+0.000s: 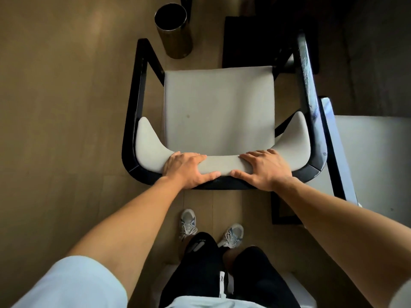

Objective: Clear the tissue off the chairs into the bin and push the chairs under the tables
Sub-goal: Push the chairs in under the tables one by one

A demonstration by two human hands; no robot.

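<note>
Head view: chair [219, 112] stands on the floor straight ahead, seat bare, no tissue seen on it. Left hand [186, 170] and right hand [265, 168] grip the padded backrest [223, 164] side by side, fingers curled over its top, thumbs on the near face. Bin [173, 30] sits past the chair's far-left corner. Push direction is straight away from the body (bench not clearly visible; dark shape [262, 41] beyond the seat's far edge).

No readable text anywhere, small pale logo patch on the black shorts [201, 245] too blurred to read, white tag [222, 283] at the shorts' waist with an unclear dark mark
</note>
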